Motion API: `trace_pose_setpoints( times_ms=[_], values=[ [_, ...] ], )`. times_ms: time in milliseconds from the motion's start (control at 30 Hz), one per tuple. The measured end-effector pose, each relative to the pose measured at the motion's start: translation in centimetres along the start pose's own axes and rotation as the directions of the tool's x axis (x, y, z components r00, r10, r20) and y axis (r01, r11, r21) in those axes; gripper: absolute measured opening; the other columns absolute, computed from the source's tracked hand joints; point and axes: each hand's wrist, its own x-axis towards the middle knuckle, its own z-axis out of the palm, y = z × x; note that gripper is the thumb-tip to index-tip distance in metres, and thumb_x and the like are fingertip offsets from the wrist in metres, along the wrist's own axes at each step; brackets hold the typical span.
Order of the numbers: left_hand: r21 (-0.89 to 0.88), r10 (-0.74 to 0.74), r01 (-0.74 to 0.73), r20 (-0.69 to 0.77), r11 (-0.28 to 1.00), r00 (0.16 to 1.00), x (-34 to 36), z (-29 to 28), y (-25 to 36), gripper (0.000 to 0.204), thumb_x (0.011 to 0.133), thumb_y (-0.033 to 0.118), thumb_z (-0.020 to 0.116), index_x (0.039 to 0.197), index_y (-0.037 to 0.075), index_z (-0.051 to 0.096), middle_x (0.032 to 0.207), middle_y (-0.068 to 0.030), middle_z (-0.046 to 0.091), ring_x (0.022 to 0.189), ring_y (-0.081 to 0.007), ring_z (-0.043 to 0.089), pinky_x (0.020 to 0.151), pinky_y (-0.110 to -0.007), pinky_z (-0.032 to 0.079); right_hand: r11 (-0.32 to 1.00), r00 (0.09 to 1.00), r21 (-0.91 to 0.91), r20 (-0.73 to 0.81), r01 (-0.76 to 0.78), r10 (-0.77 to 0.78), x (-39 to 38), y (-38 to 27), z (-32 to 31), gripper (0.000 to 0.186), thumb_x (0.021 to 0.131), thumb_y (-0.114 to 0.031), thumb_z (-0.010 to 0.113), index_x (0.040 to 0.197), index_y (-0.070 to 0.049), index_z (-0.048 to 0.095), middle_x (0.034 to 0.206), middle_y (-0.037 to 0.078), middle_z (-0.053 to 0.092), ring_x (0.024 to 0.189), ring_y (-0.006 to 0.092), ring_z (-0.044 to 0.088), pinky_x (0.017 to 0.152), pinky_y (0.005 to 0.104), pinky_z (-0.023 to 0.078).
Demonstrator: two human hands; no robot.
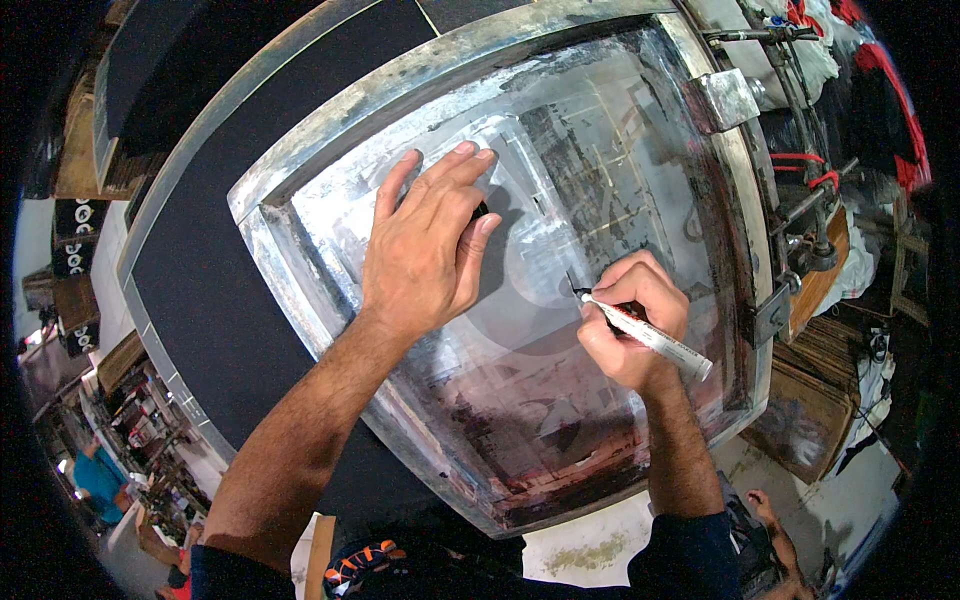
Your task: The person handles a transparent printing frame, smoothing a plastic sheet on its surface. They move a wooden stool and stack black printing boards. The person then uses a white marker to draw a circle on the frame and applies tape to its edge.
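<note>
In my right hand (638,318) is a white marker pen (660,345), gripped like a writing tool. Its dark tip is down at the mesh of a screen-printing frame (640,200), by a short dark line. A pale round patch (540,265) lies on the mesh just left of the tip. My left hand (425,240) rests on the mesh farther left, palm down, with its fingers stretched out. Between its thumb and forefinger shows a bit of something dark, mostly hidden; I cannot tell whether it is held. Grey and reddish ink stains cover the mesh.
Beneath the frame and to its left lies a black board (225,270) with a metal edge. A metal clamp block (727,100) and rods stand at the frame's right side. Stacked cardboard (800,400) is at the lower right. Other people are at the lower left and lower right.
</note>
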Motion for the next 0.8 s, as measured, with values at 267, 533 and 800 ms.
trace_pose_setpoints(
  times_ms=[267, 533, 800],
  values=[
    [-0.005, 0.005, -0.005, -0.034, 1.000, 0.999, -0.2, 0.2, -0.1, 0.010, 0.096, 0.011, 0.060, 0.105, 0.005, 0.060, 0.134, -0.0113, 0.064, 0.135, -0.0266, 0.054, 0.116, -0.050, 0.030, 0.994, 0.999, 0.109, 0.052, 0.008, -0.013, -0.2, 0.7, -1.0, 0.016, 0.064, 0.003, 0.068, 0.074, -0.002, 0.057, 0.076, 0.012, 0.060, 0.065, 0.0210, 0.059, 0.059, 0.0301, 0.047],
    [0.012, 0.033, -0.032, -0.079, 0.999, 0.996, -0.3, 0.5, -0.1, 0.016, 0.098, 0.016, 0.061, 0.109, 0.005, 0.060, 0.130, -0.0085, 0.064, 0.132, -0.0250, 0.055, 0.115, -0.050, 0.032, 0.897, 0.928, 0.371, -0.182, -0.243, 0.326, -10.4, -1.8, -5.4, 0.013, 0.074, 0.000, 0.069, 0.077, -0.003, 0.056, 0.086, 0.007, 0.061, 0.078, 0.0138, 0.058, 0.072, 0.0293, 0.049],
    [-0.116, -0.026, 0.017, -0.079, 0.993, 0.997, -0.5, 0.4, -0.6, 0.030, 0.103, 0.024, 0.053, 0.125, 0.005, 0.063, 0.125, -0.0124, 0.067, 0.130, -0.0280, 0.056, 0.115, -0.048, 0.033, 0.792, 0.790, 0.389, -0.212, -0.471, 0.575, -26.5, -11.4, -1.0, 0.017, 0.081, 0.007, 0.072, 0.091, -0.002, 0.062, 0.101, 0.010, 0.065, 0.092, 0.0167, 0.064, 0.082, 0.0302, 0.053]
  ],
)
